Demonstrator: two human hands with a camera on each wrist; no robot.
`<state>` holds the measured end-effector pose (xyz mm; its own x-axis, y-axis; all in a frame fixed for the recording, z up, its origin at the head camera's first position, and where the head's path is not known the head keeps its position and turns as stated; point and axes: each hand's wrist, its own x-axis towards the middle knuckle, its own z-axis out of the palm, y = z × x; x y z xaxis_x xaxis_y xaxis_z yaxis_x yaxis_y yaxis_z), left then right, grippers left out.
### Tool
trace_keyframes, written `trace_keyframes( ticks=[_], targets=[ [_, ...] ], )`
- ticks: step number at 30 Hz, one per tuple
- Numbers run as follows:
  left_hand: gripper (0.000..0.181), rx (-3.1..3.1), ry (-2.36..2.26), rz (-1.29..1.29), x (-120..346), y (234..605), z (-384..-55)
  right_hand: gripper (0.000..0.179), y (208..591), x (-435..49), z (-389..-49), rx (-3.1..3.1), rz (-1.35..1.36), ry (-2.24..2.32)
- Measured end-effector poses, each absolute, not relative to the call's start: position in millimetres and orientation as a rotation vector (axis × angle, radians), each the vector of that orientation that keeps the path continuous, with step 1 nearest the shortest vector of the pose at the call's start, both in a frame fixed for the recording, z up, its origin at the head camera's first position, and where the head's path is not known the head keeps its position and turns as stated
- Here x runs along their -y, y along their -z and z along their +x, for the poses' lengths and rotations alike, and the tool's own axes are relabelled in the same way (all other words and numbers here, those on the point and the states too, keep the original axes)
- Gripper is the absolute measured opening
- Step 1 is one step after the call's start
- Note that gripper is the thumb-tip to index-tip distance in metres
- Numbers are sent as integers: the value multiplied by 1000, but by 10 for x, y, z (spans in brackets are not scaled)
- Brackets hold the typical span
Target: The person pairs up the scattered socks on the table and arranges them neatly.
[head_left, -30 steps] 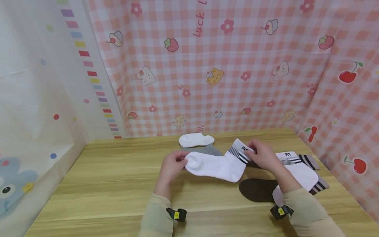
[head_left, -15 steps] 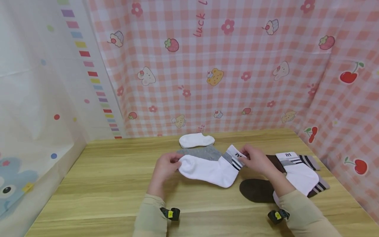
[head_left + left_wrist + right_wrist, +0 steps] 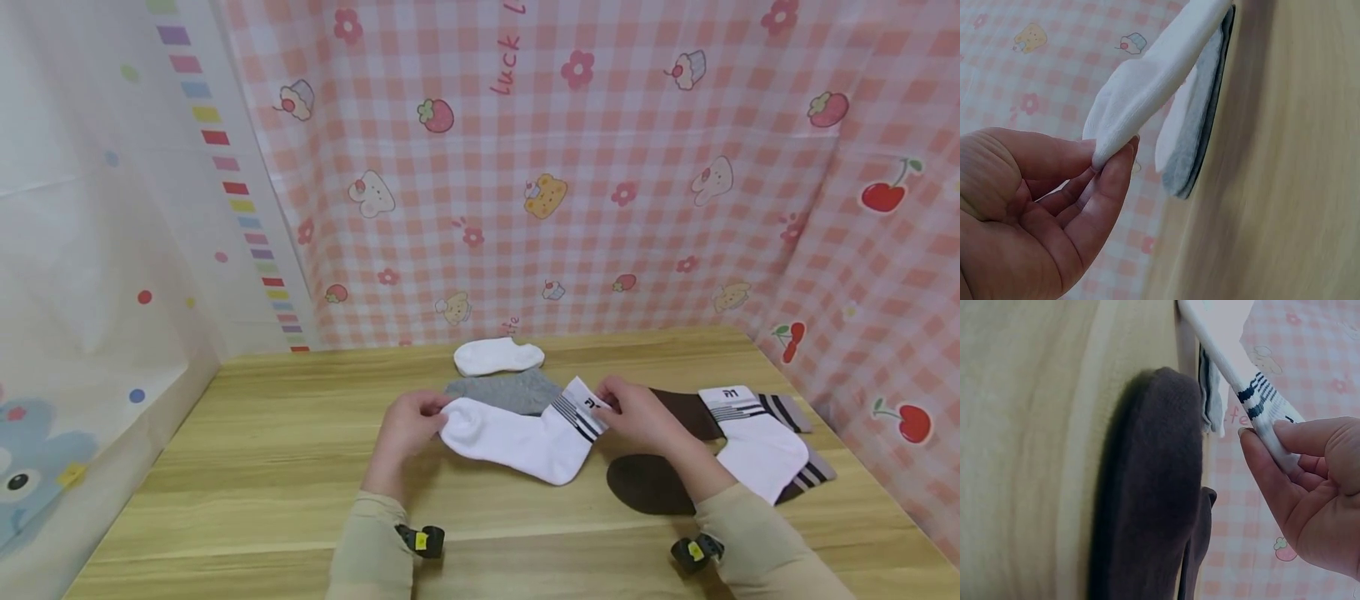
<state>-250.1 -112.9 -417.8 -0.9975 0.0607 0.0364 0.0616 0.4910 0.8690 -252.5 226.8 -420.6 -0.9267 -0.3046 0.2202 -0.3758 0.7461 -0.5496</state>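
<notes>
A white ankle sock with black stripes and a small black logo on its cuff is stretched sideways between my two hands. My left hand pinches its toe end between thumb and fingers, as the left wrist view also shows. At the cuff, my right hand grips the sock's edge with thumb and forefinger. In both wrist views the sock is raised off the wooden table. Just behind it lies a grey sock, its front edge partly covered by the held sock.
A white low-cut sock lies behind the grey one. At the right, another striped white sock lies across brown socks with striped grey cuffs; my right forearm hides part of them. Patterned curtains enclose the wooden table.
Both hands have carried the white ankle sock leftward and a little toward me, still stretched between them. More of the grey sock and the rear brown sock has come into sight.
</notes>
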Motion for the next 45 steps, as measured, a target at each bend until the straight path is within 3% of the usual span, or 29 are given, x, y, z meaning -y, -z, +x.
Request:
trace_keyframes(
  ticks=[45],
  targets=[
    [10, 2991, 1141, -124, 1314, 4303, -2632, 14, 4333, -2042, -2537, 3163, 467, -632]
  ],
)
